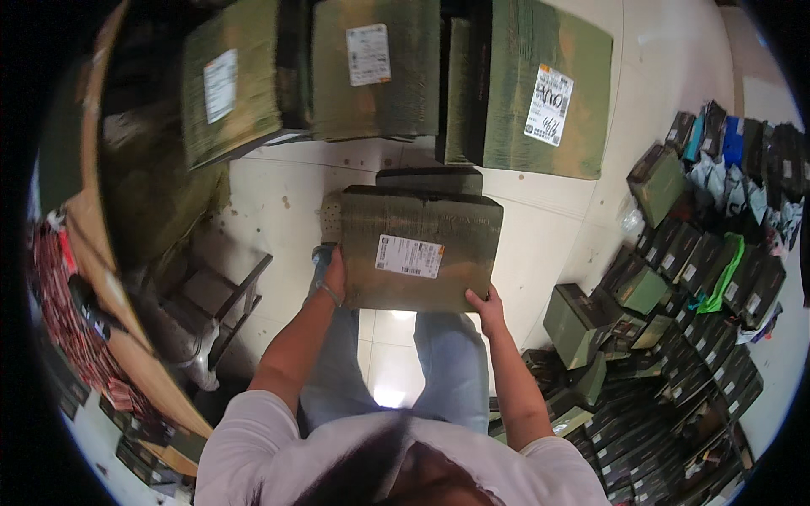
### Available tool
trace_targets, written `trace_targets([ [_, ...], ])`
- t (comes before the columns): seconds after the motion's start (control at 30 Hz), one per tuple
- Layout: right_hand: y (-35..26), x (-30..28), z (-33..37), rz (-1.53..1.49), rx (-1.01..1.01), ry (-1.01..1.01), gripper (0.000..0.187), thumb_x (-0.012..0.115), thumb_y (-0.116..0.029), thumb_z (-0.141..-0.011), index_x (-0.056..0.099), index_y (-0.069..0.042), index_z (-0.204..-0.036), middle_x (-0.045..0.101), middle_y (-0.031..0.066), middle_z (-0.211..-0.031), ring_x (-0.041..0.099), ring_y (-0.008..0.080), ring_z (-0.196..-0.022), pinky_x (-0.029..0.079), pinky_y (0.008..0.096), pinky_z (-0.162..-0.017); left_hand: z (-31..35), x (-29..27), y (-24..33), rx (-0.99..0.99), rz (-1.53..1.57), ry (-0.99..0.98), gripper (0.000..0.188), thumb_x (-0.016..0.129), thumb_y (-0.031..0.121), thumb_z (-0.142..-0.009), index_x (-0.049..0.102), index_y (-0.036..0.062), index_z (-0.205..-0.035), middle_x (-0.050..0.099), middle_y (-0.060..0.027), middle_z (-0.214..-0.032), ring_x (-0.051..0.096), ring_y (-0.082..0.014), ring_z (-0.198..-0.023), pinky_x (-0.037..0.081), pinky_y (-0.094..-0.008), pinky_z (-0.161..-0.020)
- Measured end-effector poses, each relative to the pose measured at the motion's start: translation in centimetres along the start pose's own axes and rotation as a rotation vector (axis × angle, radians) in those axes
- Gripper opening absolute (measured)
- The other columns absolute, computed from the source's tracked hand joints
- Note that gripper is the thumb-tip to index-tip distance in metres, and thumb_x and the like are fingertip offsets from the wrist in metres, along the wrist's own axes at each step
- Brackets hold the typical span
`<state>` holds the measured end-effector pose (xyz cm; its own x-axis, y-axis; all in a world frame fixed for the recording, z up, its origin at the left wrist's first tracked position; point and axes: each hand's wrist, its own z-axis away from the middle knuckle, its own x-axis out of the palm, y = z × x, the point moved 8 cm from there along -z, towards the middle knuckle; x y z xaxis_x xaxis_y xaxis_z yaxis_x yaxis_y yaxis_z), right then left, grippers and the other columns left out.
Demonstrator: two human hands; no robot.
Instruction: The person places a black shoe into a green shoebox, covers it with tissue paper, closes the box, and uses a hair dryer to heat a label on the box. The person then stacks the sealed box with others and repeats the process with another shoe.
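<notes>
Between my two hands is a dark green cardboard box (396,295), held up in front of my legs, with a white shipping label (409,255) on its upper face. My left hand (335,274) grips the left side; its fingers run behind the box and are partly hidden. On the lower right corner, my right hand (486,309) has its thumb on the upper face and its other fingers at the edge. Just beyond the held box, a darker box (430,180) shows in part.
Large green cartons with labels, such as the right one (553,93), stand across the far side. Stacks of dark boxes (641,438) fill the right, near a loose green box (578,325). A wooden table (135,312) and a stool (240,291) are at left.
</notes>
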<state>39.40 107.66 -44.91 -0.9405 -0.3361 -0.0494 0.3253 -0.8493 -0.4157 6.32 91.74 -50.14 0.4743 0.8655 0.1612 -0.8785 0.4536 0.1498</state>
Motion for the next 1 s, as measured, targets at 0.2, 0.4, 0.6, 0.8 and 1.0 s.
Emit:
trace_targets([
  [0.2,-11.2,2.4,16.0,0.296,-0.439,-0.156,0.064,0.077,-0.005,-0.075,0.048,-0.002,-0.132,0.055,0.0086,-0.124,0.053,0.0207,-0.117,0.05,0.0334,-0.093,22.8,-1.3,4.4,0.369,0.284,-0.124,0.06,0.033,0.056,-0.099,0.048,0.011,-0.137,0.057,-0.008,-0.13,0.054,-0.0225,-0.12,0.044,-0.0364,-0.102],
  [0.4,-24.7,10.6,32.5,0.493,-0.744,-0.464,0.059,0.074,0.004,-0.073,0.052,-0.005,-0.127,0.048,0.0045,-0.124,0.053,0.0191,-0.116,0.05,0.0314,-0.091,43.1,-6.2,4.2,0.759,0.595,-0.205,0.06,0.035,0.055,-0.099,0.049,0.0104,-0.136,0.055,-0.008,-0.134,0.054,-0.0238,-0.12,0.044,-0.0382,-0.101],
  [0.6,-27.7,25.2,44.8,0.69,-1.029,-0.735,0.054,0.074,-0.005,-0.081,0.05,-0.003,-0.129,0.049,0.0078,-0.124,0.052,0.0206,-0.116,0.046,0.0335,-0.092,55.3,-15.6,0.2,1.013,0.918,-0.114,0.062,0.034,0.057,-0.099,0.049,0.0096,-0.136,0.055,-0.0093,-0.134,0.053,-0.0244,-0.121,0.042,-0.038,-0.103],
  [0.8,-15.8,46.8,52.4,0.948,-0.977,-0.907,0.053,0.07,-0.03,-0.088,0.054,0.002,-0.127,0.055,0.0188,-0.125,0.054,0.0247,-0.112,0.043,0.0353,-0.094,56.8,-32.6,-5.7,0.957,1.143,-0.041,0.071,0.031,0.065,-0.095,0.049,0.0097,-0.136,0.056,-0.0114,-0.132,0.056,-0.0268,-0.118,0.045,-0.041,-0.101],
  [1.0,-2.0,67.5,54.2,1.207,-0.908,-1.242,0.063,0.064,-0.038,-0.091,0.049,0.007,-0.132,0.05,0.025,-0.135,0.048,0.034,-0.127,0.038,0.037,-0.105,54.2,-45.8,-13.7,0.893,1.351,0.252,0.071,0.026,0.066,-0.095,0.049,0.0122,-0.135,0.059,-0.011,-0.127,0.06,-0.0294,-0.108,0.046,-0.0426,-0.098],
])
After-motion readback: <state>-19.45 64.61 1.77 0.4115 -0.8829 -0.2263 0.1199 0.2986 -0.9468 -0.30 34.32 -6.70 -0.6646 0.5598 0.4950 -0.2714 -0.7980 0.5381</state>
